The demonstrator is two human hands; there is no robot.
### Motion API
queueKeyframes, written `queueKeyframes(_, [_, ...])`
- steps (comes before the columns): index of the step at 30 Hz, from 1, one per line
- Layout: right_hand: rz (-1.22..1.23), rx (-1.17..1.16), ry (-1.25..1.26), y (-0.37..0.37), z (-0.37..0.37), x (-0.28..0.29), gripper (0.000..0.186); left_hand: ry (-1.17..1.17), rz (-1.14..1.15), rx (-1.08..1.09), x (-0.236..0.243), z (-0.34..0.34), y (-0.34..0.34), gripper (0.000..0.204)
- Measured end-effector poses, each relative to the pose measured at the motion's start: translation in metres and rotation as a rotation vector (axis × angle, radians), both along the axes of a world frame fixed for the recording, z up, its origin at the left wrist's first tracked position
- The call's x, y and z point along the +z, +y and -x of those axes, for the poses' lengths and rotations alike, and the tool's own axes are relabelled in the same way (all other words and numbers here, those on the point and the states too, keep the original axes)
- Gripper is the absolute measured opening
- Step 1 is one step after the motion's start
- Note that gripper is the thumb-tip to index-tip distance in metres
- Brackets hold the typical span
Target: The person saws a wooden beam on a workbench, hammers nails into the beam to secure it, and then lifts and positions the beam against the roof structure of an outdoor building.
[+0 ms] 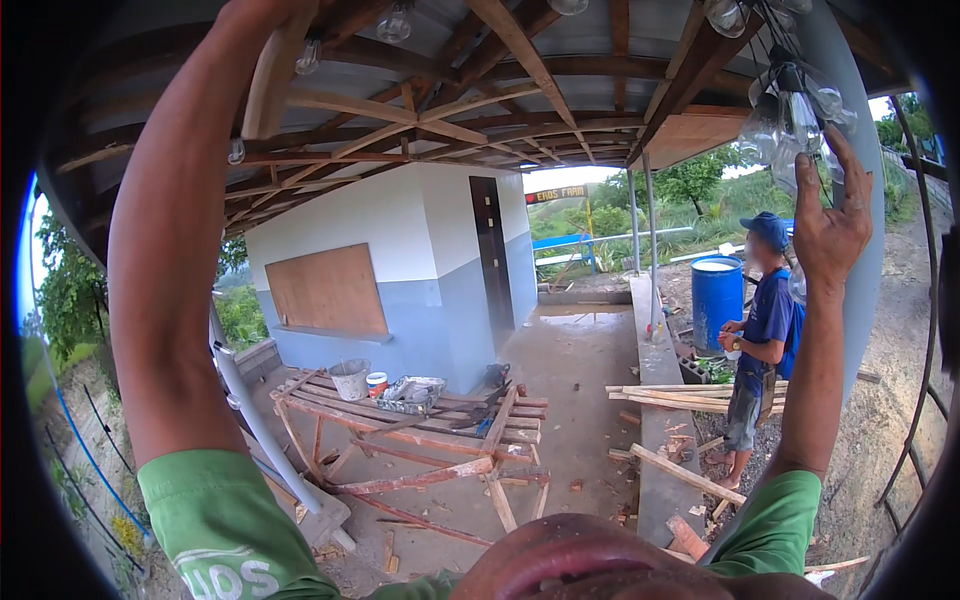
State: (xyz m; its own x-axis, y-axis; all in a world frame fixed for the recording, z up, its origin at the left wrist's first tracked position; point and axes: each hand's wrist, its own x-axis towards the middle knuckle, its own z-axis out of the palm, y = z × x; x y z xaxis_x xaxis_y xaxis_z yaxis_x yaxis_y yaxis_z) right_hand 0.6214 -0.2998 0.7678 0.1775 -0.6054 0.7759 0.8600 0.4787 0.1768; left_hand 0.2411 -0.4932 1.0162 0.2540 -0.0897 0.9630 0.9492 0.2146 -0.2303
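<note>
Overhead, cluster of clear glass bulbs (790, 125) hanging from dark cords off a roof beam at upper right. Right hand (832, 225) raised just under the cluster, fingers spread apart, fingertips against the lowest bulb, nothing clamped. Right forearm rising straight from a green sleeve (775, 520) at the lower edge.

Left arm stretched up at the left of the view to a pale wooden rafter (272, 75); left hand (262, 12) cut off at the top edge, so grip or open fingers cannot be told. Small single bulbs (395, 22) fixed along the timber roof frame nearby.

Below, between the arms: wet concrete floor, rough reddish trestle frame (420, 440) of planks. On it a grey bucket (350, 380), a small white-and-orange tub (377, 384), a crumpled foil-like tray (410, 393).

Behind that, small white-and-blue building (400, 260) with a boarded window and a dark door.

To the right, second person (758, 350) in blue cap and blue shirt standing beside the concrete edge, hands held near the waist, well apart from the raised right hand. Blue plastic drum (717, 300) just behind that person. Loose planks (685, 395) stacked by the legs, scrap timber scattered on the ground.

Trees and grass beyond the posts.
</note>
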Motion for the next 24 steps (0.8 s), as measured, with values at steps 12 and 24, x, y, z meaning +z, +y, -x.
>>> queueKeyframes(12, [0.074,0.014,0.08,0.009,-0.014,-0.012,0.035,0.011,-0.017,-0.171,-0.042,-0.021,-0.015,0.043])
queueKeyframes(24, [0.44,0.0,0.544,0.029,-0.105,-0.013,0.059,0.1,-0.007,-0.053,-0.028,-0.025,-0.002,0.042])
